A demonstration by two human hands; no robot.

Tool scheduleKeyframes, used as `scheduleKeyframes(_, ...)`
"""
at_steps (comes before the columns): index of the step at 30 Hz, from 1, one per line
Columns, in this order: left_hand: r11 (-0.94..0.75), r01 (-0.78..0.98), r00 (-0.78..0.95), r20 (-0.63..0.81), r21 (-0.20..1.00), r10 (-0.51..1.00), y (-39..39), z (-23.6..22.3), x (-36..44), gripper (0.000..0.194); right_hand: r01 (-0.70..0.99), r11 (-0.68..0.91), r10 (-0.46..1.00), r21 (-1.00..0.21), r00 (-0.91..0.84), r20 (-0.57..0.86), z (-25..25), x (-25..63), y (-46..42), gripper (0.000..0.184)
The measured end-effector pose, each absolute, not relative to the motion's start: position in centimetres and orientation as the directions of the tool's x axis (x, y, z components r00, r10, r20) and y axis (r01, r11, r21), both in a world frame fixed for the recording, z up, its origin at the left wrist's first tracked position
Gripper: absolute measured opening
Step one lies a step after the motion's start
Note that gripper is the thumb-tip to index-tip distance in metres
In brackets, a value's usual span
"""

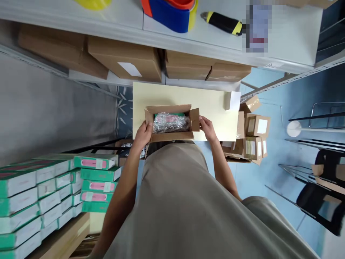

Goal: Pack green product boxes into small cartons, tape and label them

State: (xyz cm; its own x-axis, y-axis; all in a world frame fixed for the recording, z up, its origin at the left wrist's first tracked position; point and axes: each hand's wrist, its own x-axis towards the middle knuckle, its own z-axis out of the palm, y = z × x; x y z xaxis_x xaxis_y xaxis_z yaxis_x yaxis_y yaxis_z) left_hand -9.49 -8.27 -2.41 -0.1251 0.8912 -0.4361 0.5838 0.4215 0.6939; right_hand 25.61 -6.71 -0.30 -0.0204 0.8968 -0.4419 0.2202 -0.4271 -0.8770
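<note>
- Along the 6 o'clock edge of the pale yellow worktop [205, 102], an open cardboard box [172, 136] is sitting, flaps standing open.
- Toward 8 o'clock, stacked green-and-white cartons [101, 175] are bearing pink pictures and white stickers; their printing is appearing too small to read.
- Toward 11 o'clock, a shelved carton [142, 59] is carrying a white label [129, 69]; toward 3 o'clock, piled brown boxes [251, 125] are displaying pale labels, likewise unreadable.
- Inside the box, a clear-wrapped package [171, 125] is lying, green and pink showing through: at 2 o'clock from the left hand [143, 135], 9 o'clock from the right hand [207, 128].
- At the box's 8 o'clock, the left hand is gripping its corner.
- At 3 o'clock, the right hand is pinching the end flap [194, 120].
</note>
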Motion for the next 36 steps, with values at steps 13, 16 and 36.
scheduleKeyframes(13, 0.238, 0.673, -0.013, -0.31, 0.701, 0.951, -9.0, 1.2, -6.5, 0.051, 0.523, -0.257, 0.93, -0.813, -0.096, -0.356, 1.4, 21.8, -7.4, 0.045)
scheduleKeyframes(16, 0.212, 0.729, 0.036, -0.346, 0.651, 0.937, -8.8, 1.0, -5.9, 0.046, 0.617, -0.208, 0.935, -0.759, -0.101, -0.339, 1.1, 21.8, -7.1, 0.042)
scheduleKeyframes(36, 0.217, 0.636, 0.284, -0.486, 0.74, 0.827, -7.0, -0.3, 0.9, 0.043, 0.729, -0.191, 0.945, -0.658, -0.043, -0.323, -1.3, 22.4, -7.7, 0.043)
